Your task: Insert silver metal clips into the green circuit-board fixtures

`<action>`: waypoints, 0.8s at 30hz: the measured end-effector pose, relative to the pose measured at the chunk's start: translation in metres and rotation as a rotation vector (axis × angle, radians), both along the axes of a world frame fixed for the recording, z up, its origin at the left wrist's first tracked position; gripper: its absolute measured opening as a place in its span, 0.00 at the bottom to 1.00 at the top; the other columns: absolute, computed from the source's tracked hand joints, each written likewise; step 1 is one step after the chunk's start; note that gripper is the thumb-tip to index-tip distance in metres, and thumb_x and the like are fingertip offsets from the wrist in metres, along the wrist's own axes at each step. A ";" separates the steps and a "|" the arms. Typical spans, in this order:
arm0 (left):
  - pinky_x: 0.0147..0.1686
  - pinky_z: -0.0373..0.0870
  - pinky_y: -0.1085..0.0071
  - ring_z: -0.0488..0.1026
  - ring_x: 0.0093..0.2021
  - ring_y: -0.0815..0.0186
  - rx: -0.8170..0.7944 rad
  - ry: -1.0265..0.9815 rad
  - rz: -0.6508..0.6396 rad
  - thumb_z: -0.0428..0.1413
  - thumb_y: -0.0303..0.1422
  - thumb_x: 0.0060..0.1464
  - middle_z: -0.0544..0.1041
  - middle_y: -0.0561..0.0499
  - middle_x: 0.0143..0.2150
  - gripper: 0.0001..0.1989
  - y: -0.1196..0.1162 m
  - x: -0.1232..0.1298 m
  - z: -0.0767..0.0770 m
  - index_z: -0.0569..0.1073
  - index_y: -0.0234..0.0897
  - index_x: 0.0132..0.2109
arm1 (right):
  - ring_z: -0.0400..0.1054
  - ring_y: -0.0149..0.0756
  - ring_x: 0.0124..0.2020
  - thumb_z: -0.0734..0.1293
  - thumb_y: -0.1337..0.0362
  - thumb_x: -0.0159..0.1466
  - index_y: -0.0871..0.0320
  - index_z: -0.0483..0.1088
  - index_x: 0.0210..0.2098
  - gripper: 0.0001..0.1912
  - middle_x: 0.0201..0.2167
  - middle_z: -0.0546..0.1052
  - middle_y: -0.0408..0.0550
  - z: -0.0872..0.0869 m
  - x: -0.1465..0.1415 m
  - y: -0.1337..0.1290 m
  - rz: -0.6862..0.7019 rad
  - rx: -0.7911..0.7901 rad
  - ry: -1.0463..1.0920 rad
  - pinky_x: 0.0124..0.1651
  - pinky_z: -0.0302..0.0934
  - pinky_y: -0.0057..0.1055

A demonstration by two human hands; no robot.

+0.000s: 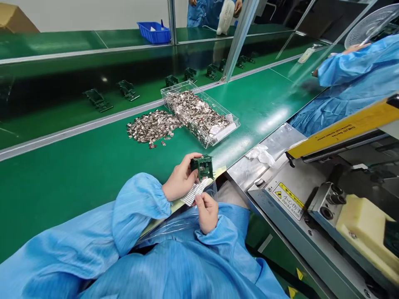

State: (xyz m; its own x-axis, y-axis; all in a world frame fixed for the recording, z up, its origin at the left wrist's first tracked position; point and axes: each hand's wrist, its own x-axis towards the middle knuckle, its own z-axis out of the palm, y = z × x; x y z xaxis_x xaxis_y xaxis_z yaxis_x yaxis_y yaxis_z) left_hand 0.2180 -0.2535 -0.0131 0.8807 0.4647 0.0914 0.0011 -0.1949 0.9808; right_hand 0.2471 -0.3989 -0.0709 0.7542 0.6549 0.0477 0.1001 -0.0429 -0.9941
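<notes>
The person's left hand grips a small green jig, fingers curled around its near side. The right hand is closed in a narrow pinch on a silver strip of small metal parts. The strip's long axis runs diagonally, from low on the person's left up toward the jig, and its upper end passes close under the jig. From here I can't quite tell whether the two touch. The jig sits just in front of the left hand, above and beyond the right, so the left is the nearer to it.

Both hands are held over the edge of a green bench mat. On the mat lie a loose heap of metal parts and a clear plastic box filled with more of them. To the right stands a machine with a yellow warning label. Farther along, a co-worker's blue sleeve reaches across the bench near a fan.
</notes>
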 end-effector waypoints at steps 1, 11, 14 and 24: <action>0.34 0.76 0.70 0.76 0.33 0.66 0.004 0.002 -0.014 0.50 0.28 0.61 0.75 0.48 0.41 0.22 0.001 0.001 0.001 0.59 0.42 0.61 | 0.65 0.33 0.24 0.59 0.50 0.68 0.57 0.68 0.26 0.21 0.21 0.71 0.44 -0.003 0.000 -0.001 0.002 -0.002 -0.027 0.28 0.59 0.28; 0.31 0.75 0.71 0.76 0.28 0.69 -0.106 -0.019 -0.122 0.51 0.32 0.62 0.72 0.49 0.40 0.20 0.009 0.011 0.005 0.59 0.40 0.60 | 0.66 0.38 0.27 0.57 0.51 0.67 0.55 0.66 0.20 0.23 0.21 0.71 0.48 -0.017 0.022 -0.008 0.190 -0.135 -0.318 0.32 0.59 0.34; 0.33 0.75 0.71 0.75 0.30 0.69 -0.132 -0.059 -0.093 0.51 0.33 0.63 0.71 0.49 0.41 0.20 0.010 0.010 0.002 0.58 0.41 0.60 | 0.66 0.35 0.21 0.64 0.57 0.65 0.55 0.69 0.19 0.19 0.17 0.73 0.45 -0.007 0.029 -0.019 0.229 -0.237 -0.342 0.25 0.56 0.30; 0.33 0.73 0.71 0.72 0.34 0.66 -0.076 -0.143 -0.022 0.52 0.37 0.62 0.73 0.48 0.39 0.21 0.005 0.001 0.004 0.60 0.40 0.60 | 0.71 0.35 0.38 0.67 0.68 0.65 0.53 0.77 0.41 0.08 0.36 0.75 0.46 0.074 0.059 -0.014 -0.055 -0.022 -0.464 0.42 0.66 0.33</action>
State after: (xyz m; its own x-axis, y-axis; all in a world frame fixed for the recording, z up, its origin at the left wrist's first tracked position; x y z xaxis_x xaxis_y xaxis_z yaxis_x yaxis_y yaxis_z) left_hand 0.2188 -0.2489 -0.0094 0.8712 0.4562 0.1815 -0.1427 -0.1184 0.9827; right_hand 0.3064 -0.4129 0.0034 0.6903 0.6190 0.3746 0.5309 -0.0815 -0.8435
